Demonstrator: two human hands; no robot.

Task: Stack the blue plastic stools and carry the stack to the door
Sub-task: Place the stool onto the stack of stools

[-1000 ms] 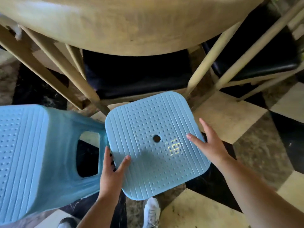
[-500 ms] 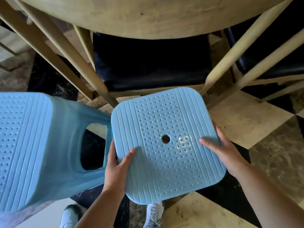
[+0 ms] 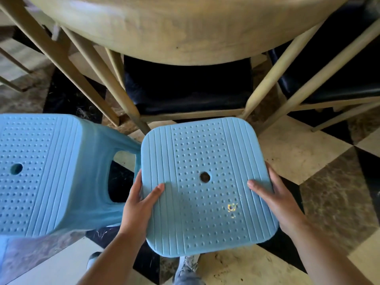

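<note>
Ahead, a round wooden worktop (image 3: 185, 27) and a dark-cushioned chair (image 3: 187, 87) crowd the checkered floor (image 3: 298, 153). The near blue stool (image 3: 205, 182), seat up, square, dotted with a centre hole, is gripped at both edges: left hand (image 3: 139, 204) and right hand (image 3: 275, 202) curl thumbs over it. A second stool (image 3: 41, 171) stands just left.

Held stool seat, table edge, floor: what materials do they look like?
Held stool: light blue moulded plastic, matte; raised dots, ribs and a centre hole look moulded in.
Table: probably wood, pale dull finish with faint grain.
Floor: likely polished stone or marble-look tile; veined cream and dark squares.
</note>
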